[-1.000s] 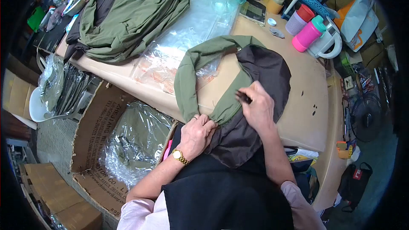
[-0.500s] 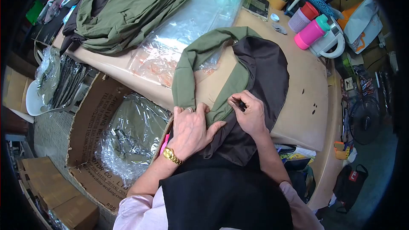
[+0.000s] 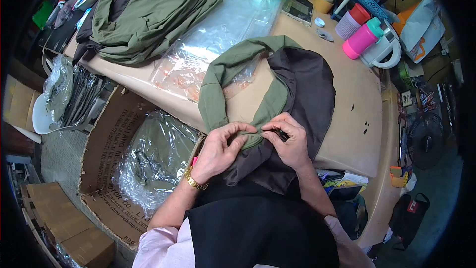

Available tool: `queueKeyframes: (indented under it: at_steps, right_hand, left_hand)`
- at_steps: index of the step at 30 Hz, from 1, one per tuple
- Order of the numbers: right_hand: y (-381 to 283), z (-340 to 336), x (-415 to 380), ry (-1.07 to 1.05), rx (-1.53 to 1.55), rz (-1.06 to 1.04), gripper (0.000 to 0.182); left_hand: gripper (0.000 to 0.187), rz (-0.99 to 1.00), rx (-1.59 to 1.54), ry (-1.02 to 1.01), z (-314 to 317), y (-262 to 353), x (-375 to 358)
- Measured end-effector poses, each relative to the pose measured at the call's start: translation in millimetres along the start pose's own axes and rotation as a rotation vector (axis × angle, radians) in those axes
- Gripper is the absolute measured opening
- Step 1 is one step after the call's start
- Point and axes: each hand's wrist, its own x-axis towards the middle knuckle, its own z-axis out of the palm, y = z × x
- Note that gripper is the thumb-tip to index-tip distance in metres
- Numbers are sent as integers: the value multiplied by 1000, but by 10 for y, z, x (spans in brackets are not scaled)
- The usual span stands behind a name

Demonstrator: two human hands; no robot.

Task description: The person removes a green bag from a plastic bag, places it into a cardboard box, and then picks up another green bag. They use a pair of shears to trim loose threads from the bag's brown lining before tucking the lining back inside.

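A ring-shaped cloth piece (image 3: 213, 89), olive green with a wide dark brown lining (image 3: 313, 87), lies on the table in front of me. My left hand (image 3: 220, 150) pinches the green band at its near end between thumb and fingers. Right beside it, my right hand (image 3: 293, 145) has its thumb and forefinger pressed together at the seam, fingertips almost meeting those of the left. A small dark tool (image 3: 283, 135), shaped like thread snips, is tucked in the right hand, mostly hidden by the fingers.
Clear plastic bags (image 3: 238, 17) lie behind the cloth, and a pile of green garments (image 3: 158, 17) is at the back left. A cardboard box (image 3: 106, 168) with plastic-wrapped cloth stands left of me. Bottles, including a pink one (image 3: 361, 39), stand at the back right.
My left hand has gone from pressing flat on the cloth to pinching its edge. My right hand has shifted slightly left and down to the seam, bringing both hands' fingertips together.
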Motion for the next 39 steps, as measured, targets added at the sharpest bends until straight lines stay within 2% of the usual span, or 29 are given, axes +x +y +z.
queueKeyframes:
  at_steps: [2,3,5,9,13,16,17,21,23,24,25,27,28,29,30,31,32,33,34,36,38,39]
  right_hand:
    - [-24,7,-12,3,22,5,13]
    - [-38,5,-14,7,44,7,13]
    - [-55,3,-20,10,50,9,13]
    - [-117,-25,-34,-29,38,11,17]
    - [-147,57,-77,-65,22,-44,20]
    - [-76,129,-102,50,-214,-325,19]
    - [-90,142,-107,52,-215,-325,19]
    - [-72,156,-64,168,-16,-218,12]
    - [77,90,-81,229,516,101,8]
    - [89,-20,-48,299,759,202,10]
    - [173,-177,27,463,854,198,9]
    - [441,-726,173,694,718,165,10]
    - [498,-1067,263,743,349,397,16]
    - [665,-1306,383,708,33,333,21]
    - [899,-1480,489,663,-280,271,27]
    - [1226,-1625,582,679,-276,269,27]
    - [1599,-1736,680,621,-452,203,32]
    - [1628,-1746,747,556,-627,137,38]
    - [1647,-1754,741,561,-623,131,38]
    - [1587,-1633,748,642,-943,18,49]
    - [905,-1450,624,612,-914,276,51]
    - [537,-1397,546,391,-769,517,47]
  left_hand:
    - [26,-103,130,-70,-25,75,-24]
    - [26,-104,130,-71,-31,129,-25]
    - [38,-121,156,-101,-47,220,-23]
    - [42,-114,187,-105,-70,218,-25]
    - [48,-171,45,-138,-101,134,-6]
    - [48,-182,-104,-145,-83,65,20]
    - [47,-170,-199,-121,-73,51,25]
    - [46,-261,-188,-154,-75,175,30]
    - [46,-206,-278,-119,-22,139,43]
    - [43,-157,-171,-136,-73,21,40]
    - [43,-148,-169,-141,-97,39,-2]
    - [42,210,411,71,-130,113,-94]
    - [40,269,526,215,-166,145,-116]
    - [43,366,650,385,-242,79,-93]
    - [45,351,742,474,-332,78,-61]
    - [47,335,832,567,-416,87,-21]
    - [49,312,826,589,-485,73,37]
    - [50,285,819,613,-545,46,100]
    - [55,264,783,609,-593,34,163]
    - [59,263,849,635,-640,52,232]
    - [73,165,926,625,-638,178,253]
    - [63,198,978,622,-668,154,270]
